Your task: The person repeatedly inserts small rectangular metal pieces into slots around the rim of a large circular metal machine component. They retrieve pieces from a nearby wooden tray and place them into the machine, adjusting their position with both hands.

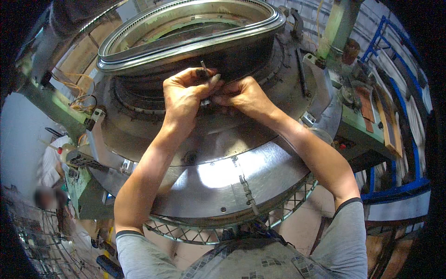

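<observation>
My left hand (pixel 185 95) is closed, its thumb and fingers round a small dark piece (pixel 201 73) with a thin metal pin standing up from it. Close beside it, my right hand (pixel 248 96) is closed too, its fingertips pinched together near the left thumb. Whatever the right fingers pinch is too small and hidden to name. Both hands are above the dark lower body of a large round machine (pixel 260 160), in front of its slotted metal ring (pixel 195 58). A bright spot of light lies on the machine's front plate, below the hands.
A long dark rod (pixel 302 74) lies on the machine's right side. Green arms (pixel 69 111) and metal brackets (pixel 95 135) stand around its rim. At the right is a blue frame (pixel 395 79) with pale cloth. A person (pixel 49 167) is at the far left.
</observation>
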The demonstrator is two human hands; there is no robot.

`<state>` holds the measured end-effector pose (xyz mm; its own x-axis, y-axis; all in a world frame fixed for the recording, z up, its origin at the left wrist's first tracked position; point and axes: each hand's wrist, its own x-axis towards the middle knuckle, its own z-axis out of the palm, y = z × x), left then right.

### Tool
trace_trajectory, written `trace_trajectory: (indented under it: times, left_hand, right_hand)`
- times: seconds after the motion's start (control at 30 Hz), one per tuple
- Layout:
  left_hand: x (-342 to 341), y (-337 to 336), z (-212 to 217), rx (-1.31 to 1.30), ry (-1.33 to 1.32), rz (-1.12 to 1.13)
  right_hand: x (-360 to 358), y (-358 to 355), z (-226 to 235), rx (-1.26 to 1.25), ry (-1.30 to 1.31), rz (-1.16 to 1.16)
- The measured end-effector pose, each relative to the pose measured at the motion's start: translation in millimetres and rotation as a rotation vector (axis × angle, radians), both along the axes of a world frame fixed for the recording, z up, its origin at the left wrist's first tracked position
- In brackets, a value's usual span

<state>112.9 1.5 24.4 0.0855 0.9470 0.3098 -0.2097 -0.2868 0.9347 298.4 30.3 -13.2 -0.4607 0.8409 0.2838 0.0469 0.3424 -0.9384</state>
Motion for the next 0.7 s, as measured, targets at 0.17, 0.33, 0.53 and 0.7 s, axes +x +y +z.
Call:
trace_trajectory:
  times: [0.17, 0.33, 0.53, 0.7]
  left_hand:
    - [10.5, 7.2, -15.4, -0.271, -0.174, -0.043]
    - [18.6, 11.8, -28.7, -0.368, -0.251, -0.079]
    - [13.1, 6.4, -39.3, 0.316, 0.646, 0.227]
    - [21.2, -3.3, -50.7, 0.819, 1.082, 0.450]
  right_hand:
    - [20.4, -5.5, -3.3, -0.039, -0.164, -0.009]
    - [37.3, -1.7, -11.7, -0.152, -0.197, 0.083]
    - [43.9, -2.3, -23.9, 0.053, -0.153, -0.193]
    - [44.6, 0.9, -25.8, 0.151, -0.165, -0.234]
